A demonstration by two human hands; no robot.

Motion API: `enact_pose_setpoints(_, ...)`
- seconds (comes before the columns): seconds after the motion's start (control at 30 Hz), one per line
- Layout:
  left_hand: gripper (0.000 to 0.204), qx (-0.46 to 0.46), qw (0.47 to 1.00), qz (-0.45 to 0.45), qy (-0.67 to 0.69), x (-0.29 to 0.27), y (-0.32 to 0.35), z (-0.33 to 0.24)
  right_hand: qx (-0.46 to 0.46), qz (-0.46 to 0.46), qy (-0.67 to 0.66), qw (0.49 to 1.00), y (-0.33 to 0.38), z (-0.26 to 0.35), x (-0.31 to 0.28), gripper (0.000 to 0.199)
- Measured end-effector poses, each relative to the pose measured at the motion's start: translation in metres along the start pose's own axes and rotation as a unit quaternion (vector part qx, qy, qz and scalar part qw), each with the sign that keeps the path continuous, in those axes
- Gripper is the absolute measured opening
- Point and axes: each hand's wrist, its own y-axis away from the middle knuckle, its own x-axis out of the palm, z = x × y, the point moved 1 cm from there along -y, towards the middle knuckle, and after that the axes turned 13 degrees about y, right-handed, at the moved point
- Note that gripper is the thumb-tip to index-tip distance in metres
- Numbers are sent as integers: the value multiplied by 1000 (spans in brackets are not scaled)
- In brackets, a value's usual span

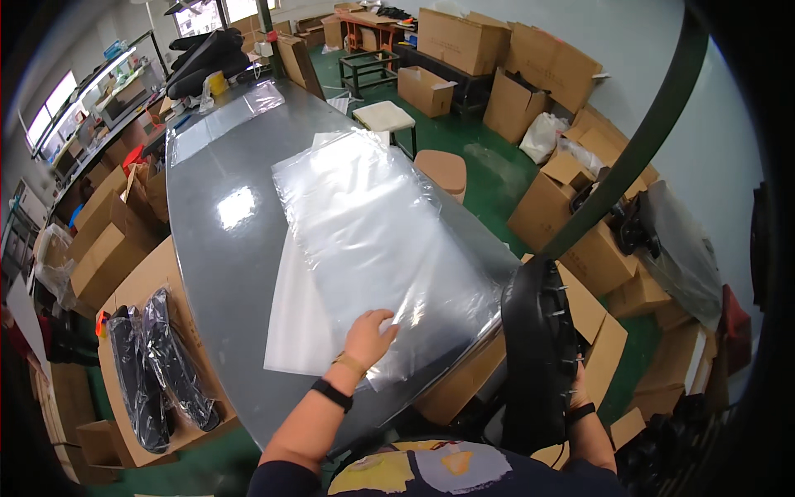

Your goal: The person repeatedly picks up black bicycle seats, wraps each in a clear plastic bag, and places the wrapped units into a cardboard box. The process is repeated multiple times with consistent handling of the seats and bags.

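Cartons (108, 232) crowd the far left. Nearer, two long dark pieces (175, 360) in clear wrapping lie side by side on brown cardboard (157, 273). Next, grey table (211, 290), smooth top with a bright glare spot.

Middle of table: white sheet (291, 335) lying flat, partly under a spread of clear plastic sheeting (373, 224), creased and shiny, which runs toward the right-hand table edge. Left hand (369, 340) over the near part of the sheeting, palm down; plastic lies beneath and ahead of the fingers. Fingers loosely bent, thumb apart from index, a gap between them, nothing seen pinched; whether the fingertips press on the film, cannot tell. Dark band (333, 395) on that wrist.

Beyond the table's right edge, a white-topped stool (385, 116) and a brown seat (441, 171) on green floor (489, 170).

Right of the near table corner: black padded piece (534, 356), upright, metal pins along its right side. Right hand (578, 388) at that same side, low down, closed on the piece; most fingers hidden behind it.

Farther right, dark green post (633, 141) slanting up, more boxes (571, 219) behind it along the pale wall (629, 50).
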Motion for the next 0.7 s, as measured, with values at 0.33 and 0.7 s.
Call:
enact_pose_setpoints(0.33, 23, 2, 987, -46, -155, 45, -32, 40, 40, -20, 48, 998, -37, -9, -20, 49)
enact_pose_setpoints(0.7, 18, 14, 984, 63, -164, 60, -28, 21, 59, -12, 22, 998, -22, -33, -21, 58)
